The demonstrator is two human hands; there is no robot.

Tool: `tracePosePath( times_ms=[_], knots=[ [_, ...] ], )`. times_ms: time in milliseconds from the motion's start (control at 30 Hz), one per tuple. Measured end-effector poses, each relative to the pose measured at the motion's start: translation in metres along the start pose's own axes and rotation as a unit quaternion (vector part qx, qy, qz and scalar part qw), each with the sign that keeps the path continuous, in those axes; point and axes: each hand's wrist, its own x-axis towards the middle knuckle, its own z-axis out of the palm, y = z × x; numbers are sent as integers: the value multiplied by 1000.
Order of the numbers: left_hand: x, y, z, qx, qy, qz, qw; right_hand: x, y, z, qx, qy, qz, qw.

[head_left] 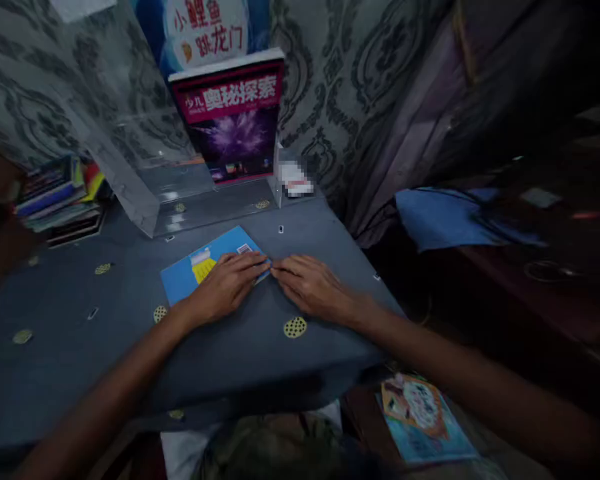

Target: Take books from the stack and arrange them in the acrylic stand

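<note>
A thin blue book (200, 268) with a yellow picture lies flat on the grey table (80, 360). My left hand (227, 287) rests flat on its right half, fingers stretched out toward the corner. My right hand (313, 285) lies flat on the table just right of the book, fingertips touching its right corner. Neither hand grips anything.
A purple-and-red book (233, 117) stands upright in a clear acrylic stand (130, 167) at the back. A stack of books (60, 197) sits at far left. Another blue book (423, 417) lies on the floor at lower right. A blue cloth (445, 217) is at right.
</note>
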Motion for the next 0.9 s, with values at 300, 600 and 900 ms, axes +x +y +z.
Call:
tracePosePath(
  times_ms=[300,600,900],
  knots=[
    [0,-19,-10,-41,-47,43,997,0,-14,1,19,-24,70,997],
    [-3,-16,4,-20,18,-2,1000,4,-14,2,88,-68,133,985],
    [11,-16,21,42,102,-162,981,45,28,24,123,-123,128,976]
  ],
)
